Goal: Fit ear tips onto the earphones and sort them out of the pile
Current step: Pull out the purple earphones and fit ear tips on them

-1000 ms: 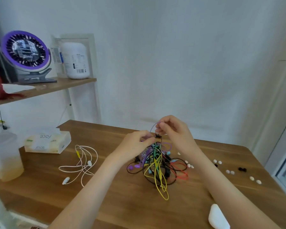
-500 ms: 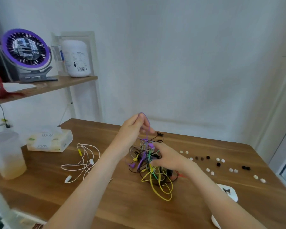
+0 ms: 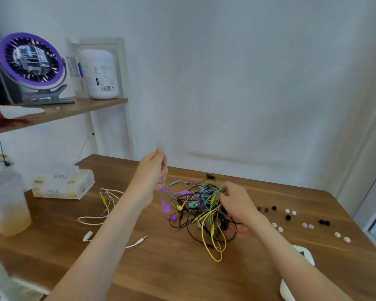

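Nearest, at 5 o'clock of the view, a white object [image 3: 288,288] lies on the wooden table [image 3: 150,272], partly hidden under the right forearm. A little further, in the middle of the table, sits the pile of earphones [image 3: 204,210]: black, yellow, green, red and purple cables tangled together, with a yellow loop [image 3: 214,248] hanging out at its 6 o'clock side.

The right hand [image 3: 237,203] rests on the pile at its 2 o'clock side, the fingers curled down and pinching into the cables; which cable they hold I cannot tell. The left hand [image 3: 152,170] is lifted above the table at 10 o'clock from the pile, thumb and fingers closed together on the cord of a purple earphone [image 3: 166,210]. This cord runs down from the fingers, and the purple buds hang at the 9 o'clock edge of the pile, the other end being caught inside it.

At 9 o'clock, well apart from the pile, a white earphone [image 3: 105,205] lies alone on the table. At 3 o'clock, white ear tips [image 3: 310,226] and black ear tips [image 3: 288,217] are scattered loose.

Further, at 10 o'clock, a tissue pack [image 3: 61,185] and a plastic jar [image 3: 7,205] with yellowish liquid stand near the edge. Above them a shelf [image 3: 74,109] carries a purple fan [image 3: 30,59] and a white bottle [image 3: 99,74].
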Demonstrator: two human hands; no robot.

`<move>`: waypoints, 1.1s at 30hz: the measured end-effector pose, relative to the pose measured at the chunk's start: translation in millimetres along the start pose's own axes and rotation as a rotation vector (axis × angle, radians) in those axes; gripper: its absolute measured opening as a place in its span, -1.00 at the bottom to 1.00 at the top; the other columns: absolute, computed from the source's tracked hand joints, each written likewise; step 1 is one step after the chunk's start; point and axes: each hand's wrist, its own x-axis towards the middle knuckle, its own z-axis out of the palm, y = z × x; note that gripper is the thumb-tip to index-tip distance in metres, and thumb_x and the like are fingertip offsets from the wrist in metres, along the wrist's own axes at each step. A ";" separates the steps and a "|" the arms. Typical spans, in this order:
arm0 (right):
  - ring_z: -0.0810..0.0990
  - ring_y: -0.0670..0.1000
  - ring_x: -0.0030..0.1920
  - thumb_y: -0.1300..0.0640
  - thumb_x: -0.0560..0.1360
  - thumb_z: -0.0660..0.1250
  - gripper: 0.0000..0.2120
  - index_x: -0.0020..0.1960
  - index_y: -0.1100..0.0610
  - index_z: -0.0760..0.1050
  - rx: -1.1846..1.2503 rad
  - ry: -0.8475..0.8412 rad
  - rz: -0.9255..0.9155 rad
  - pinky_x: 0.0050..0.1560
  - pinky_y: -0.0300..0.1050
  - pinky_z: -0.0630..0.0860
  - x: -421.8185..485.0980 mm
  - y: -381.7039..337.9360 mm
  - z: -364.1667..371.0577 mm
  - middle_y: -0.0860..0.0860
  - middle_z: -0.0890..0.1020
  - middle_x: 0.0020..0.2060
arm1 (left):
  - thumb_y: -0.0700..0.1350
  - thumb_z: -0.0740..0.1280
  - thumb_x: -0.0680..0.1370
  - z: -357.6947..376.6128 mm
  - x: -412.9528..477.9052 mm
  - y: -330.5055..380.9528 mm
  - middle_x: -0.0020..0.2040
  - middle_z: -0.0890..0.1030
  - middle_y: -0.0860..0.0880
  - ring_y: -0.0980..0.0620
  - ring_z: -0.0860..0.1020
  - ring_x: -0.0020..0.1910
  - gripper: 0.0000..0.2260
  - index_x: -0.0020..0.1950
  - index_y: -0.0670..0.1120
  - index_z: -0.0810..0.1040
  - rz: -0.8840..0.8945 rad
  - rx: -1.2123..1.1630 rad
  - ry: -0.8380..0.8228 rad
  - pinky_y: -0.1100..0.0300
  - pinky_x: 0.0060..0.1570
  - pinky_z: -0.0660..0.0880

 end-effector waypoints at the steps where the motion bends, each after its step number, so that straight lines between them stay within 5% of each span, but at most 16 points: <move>1: 0.40 -0.09 -0.36 0.22 0.59 0.17 -0.88 0.08 0.17 0.45 0.041 0.028 0.014 -0.38 -0.23 0.28 0.8 0.4 -1.7 0.02 0.53 -0.24 | -0.03 0.06 0.65 -3.2 0.6 -0.6 -0.61 0.16 0.11 0.12 0.06 -0.62 -0.68 -0.28 -0.09 0.30 -0.008 0.081 0.005 0.33 -0.58 0.02; 4: 0.41 -0.07 -0.36 0.21 0.60 0.15 -0.88 0.11 0.15 0.41 0.112 0.093 0.029 -0.36 -0.19 0.32 2.7 -1.8 -6.4 0.02 0.54 -0.22 | 0.20 0.15 0.59 -11.5 -3.3 -6.9 -0.57 0.31 0.10 0.10 0.23 -0.57 -0.57 -0.25 -0.11 0.50 -0.057 0.495 -0.053 0.28 -0.54 0.24; 6: 0.41 -0.06 -0.36 0.20 0.62 0.13 -0.91 0.10 0.09 0.36 0.172 0.103 0.016 -0.34 -0.18 0.35 2.7 -4.7 -7.7 0.02 0.53 -0.20 | 0.29 0.23 0.52 -14.6 -5.8 -17.6 -0.38 0.46 0.02 0.07 0.37 -0.41 -0.54 -0.23 -0.10 0.56 -0.113 0.742 -0.171 0.19 -0.27 0.44; 8: 0.42 -0.04 -0.35 0.19 0.62 0.13 -0.90 0.11 0.07 0.36 0.217 0.089 -0.015 -0.31 -0.14 0.36 1.6 -7.8 -7.1 0.03 0.54 -0.21 | 0.30 0.31 0.47 -15.6 -4.5 -33.2 -0.20 0.47 -0.04 -0.01 0.40 -0.24 -0.57 -0.19 -0.09 0.49 -0.161 0.939 -0.317 0.17 -0.16 0.36; 14: 0.46 0.03 -0.33 0.20 0.62 0.15 -0.84 0.16 0.11 0.43 0.373 0.087 -0.024 -0.27 -0.07 0.42 -1.1 -10.9 -2.4 0.04 0.53 -0.30 | 0.15 0.37 0.48 -4.7 -6.0 -67.0 -0.14 0.53 -0.04 -0.03 0.48 -0.14 -0.65 -0.02 -0.14 0.60 -0.226 1.308 -0.477 0.17 -0.16 0.37; 19: 0.54 0.07 -0.04 0.23 0.59 0.17 -0.68 0.34 0.11 0.34 0.224 0.065 0.003 -0.06 -0.08 0.46 -4.3 -8.3 -4.5 0.07 0.54 0.02 | -0.02 0.24 0.58 2.4 -6.1 -65.7 -0.18 0.59 -0.03 -0.05 0.54 -0.12 -0.80 -0.15 -0.03 0.59 -0.054 1.127 -0.317 0.16 -0.18 0.39; 22: 0.34 -0.06 0.22 0.20 0.53 0.26 -0.50 0.44 0.03 0.25 0.110 0.085 -0.161 0.19 -0.20 0.29 -7.4 -14.8 -2.9 -0.05 0.39 0.21 | 0.00 0.16 0.62 10.7 -7.9 -48.3 -0.16 0.62 -0.03 -0.07 0.57 -0.13 -0.76 -0.17 0.02 0.55 0.106 0.955 -0.224 0.10 -0.12 0.48; 24: 0.42 -0.08 0.11 0.13 0.51 0.31 -0.51 0.41 -0.05 0.30 0.160 -0.002 -0.290 0.13 -0.25 0.35 -9.4 -31.1 -0.7 -0.13 0.43 0.19 | -0.01 0.16 0.62 17.5 -7.7 -33.7 -0.13 0.57 -0.01 -0.05 0.53 -0.07 -0.77 -0.15 0.06 0.56 0.217 0.891 -0.157 0.09 -0.12 0.42; 27: 0.52 -0.02 -0.13 0.11 0.51 0.32 -0.84 0.07 -0.07 0.47 0.214 -0.129 -0.346 -0.13 -0.21 0.43 -5.7 -54.6 3.3 -0.11 0.57 -0.05 | 0.03 0.20 0.61 24.2 -6.3 -15.3 -0.13 0.33 0.05 -0.04 0.32 0.03 -0.80 -0.06 0.09 0.62 0.409 0.981 0.017 0.18 -0.03 0.21; 30: 0.51 -0.02 -0.22 0.14 0.55 0.26 -0.90 -0.14 0.05 0.48 0.209 -0.133 -0.290 -0.18 -0.18 0.41 5.1 -61.8 -0.8 -0.04 0.57 -0.25 | 0.04 0.24 0.58 21.1 -8.4 4.8 0.11 0.32 0.12 0.01 0.25 0.16 -0.81 -0.19 0.16 0.59 0.509 0.968 0.182 0.21 0.06 0.07; 33: 0.54 0.03 -0.20 0.13 0.59 0.20 -0.83 -0.09 0.17 0.52 0.104 -0.152 -0.218 -0.21 -0.16 0.41 14.2 -56.6 -1.8 0.05 0.59 -0.21 | -0.05 0.25 0.52 15.0 -13.3 30.8 0.19 0.51 0.22 0.07 0.34 0.26 -0.72 -0.42 0.05 0.46 0.396 0.432 0.151 0.15 0.11 0.24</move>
